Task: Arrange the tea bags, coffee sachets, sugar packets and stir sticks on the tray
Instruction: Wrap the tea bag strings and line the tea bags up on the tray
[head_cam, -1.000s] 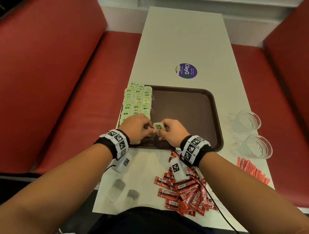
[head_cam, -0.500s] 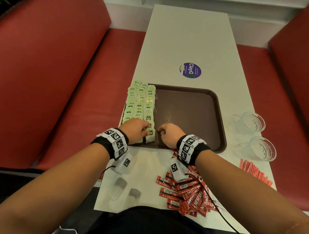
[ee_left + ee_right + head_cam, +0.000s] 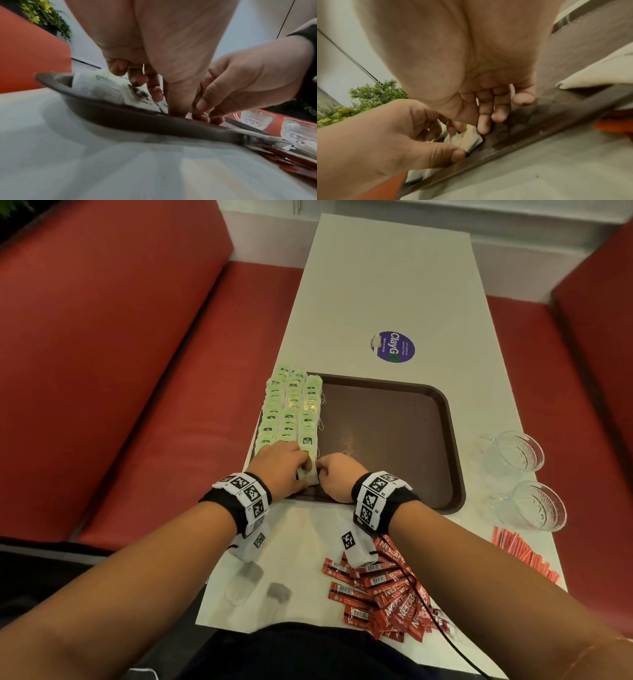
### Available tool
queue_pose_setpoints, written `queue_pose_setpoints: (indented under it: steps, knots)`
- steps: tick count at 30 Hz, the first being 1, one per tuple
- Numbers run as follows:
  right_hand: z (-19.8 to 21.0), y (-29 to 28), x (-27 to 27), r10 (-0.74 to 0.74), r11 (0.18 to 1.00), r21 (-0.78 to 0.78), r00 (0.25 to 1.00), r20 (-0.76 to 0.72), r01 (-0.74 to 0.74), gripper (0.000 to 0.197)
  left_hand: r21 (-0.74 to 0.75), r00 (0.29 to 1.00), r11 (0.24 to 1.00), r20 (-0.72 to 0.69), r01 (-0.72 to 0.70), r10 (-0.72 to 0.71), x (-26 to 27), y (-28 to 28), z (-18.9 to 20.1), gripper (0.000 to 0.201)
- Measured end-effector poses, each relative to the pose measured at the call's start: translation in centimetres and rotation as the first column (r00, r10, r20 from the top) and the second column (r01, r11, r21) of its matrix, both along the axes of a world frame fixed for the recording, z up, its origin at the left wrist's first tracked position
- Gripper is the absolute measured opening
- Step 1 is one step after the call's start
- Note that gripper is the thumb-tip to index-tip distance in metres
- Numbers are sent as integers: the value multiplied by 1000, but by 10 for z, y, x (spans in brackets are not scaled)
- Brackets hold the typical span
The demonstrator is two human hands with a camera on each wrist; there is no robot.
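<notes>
A brown tray (image 3: pixel 394 440) lies on the white table, with several green-tagged tea bags (image 3: pixel 291 409) in rows along its left side. At the tray's near left corner both hands meet on one tea bag (image 3: pixel 310 478), which lies low on the tray at the near end of a row. My left hand (image 3: pixel 305 465) pinches it between thumb and fingers; in the right wrist view this tea bag (image 3: pixel 467 139) lies flat under them. My right hand (image 3: pixel 322 472) holds its right edge with curled fingers. Red coffee sachets (image 3: pixel 383 594) lie heaped on the table under my right wrist.
Two glass cups (image 3: pixel 513 453) (image 3: pixel 534 505) stand right of the tray. A bundle of thin red sticks (image 3: pixel 524 556) lies near the table's right edge. Two loose tea bags (image 3: pixel 246 580) (image 3: pixel 279 592) sit by the near edge. Red bench seats flank the table.
The tea bag, held up between both hands a second ago, has come down onto the tray at the near end of the rows. Both hands stayed on it.
</notes>
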State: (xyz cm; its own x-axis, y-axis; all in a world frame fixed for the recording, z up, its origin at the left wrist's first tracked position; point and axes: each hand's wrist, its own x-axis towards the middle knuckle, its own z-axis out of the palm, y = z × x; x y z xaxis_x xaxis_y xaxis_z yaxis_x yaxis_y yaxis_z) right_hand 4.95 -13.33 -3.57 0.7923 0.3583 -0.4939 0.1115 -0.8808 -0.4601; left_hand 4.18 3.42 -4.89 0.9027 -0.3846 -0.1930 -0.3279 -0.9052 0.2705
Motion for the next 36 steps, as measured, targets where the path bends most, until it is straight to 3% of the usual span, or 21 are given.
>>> queue_pose_setpoints:
  steps: [6,9,11,15,19,22,25,31,33,36]
  knots:
    - [12,9,-13,66,983,-173,996,54,-56,31,-104,999,994,42,17,-12,-20,14,19,34]
    - [19,10,-31,120,990,-93,976,181,-104,35,-131,996,991,89,19,-7,-43,32,31,27]
    - [25,13,-47,234,972,-33,945,228,-233,26,-103,997,993,68,50,-43,-62,50,34,23]
    - [25,22,-79,488,868,15,859,156,-496,28,11,988,992,-97,123,-122,-103,84,23,28]
    - [12,38,-109,691,721,-20,718,89,-692,33,6,971,989,-189,150,-146,-135,98,8,46]
    - [6,50,-125,774,633,-72,630,54,-771,43,-27,973,992,-196,121,-124,-150,100,1,55]
    - [0,57,-130,807,590,-123,589,55,-798,44,-38,977,994,-185,101,-106,-157,95,-3,59]
    - [-2,60,-136,814,576,-199,577,60,-793,13,8,976,993,-184,117,-113,-157,80,-1,26]
    - [-1,55,-135,790,607,-188,611,38,-772,9,12,975,994,-193,110,-106,-154,77,3,22]
    - [2,43,-127,684,725,-117,729,15,-678,16,28,977,999,-213,41,-34,-145,76,11,21]
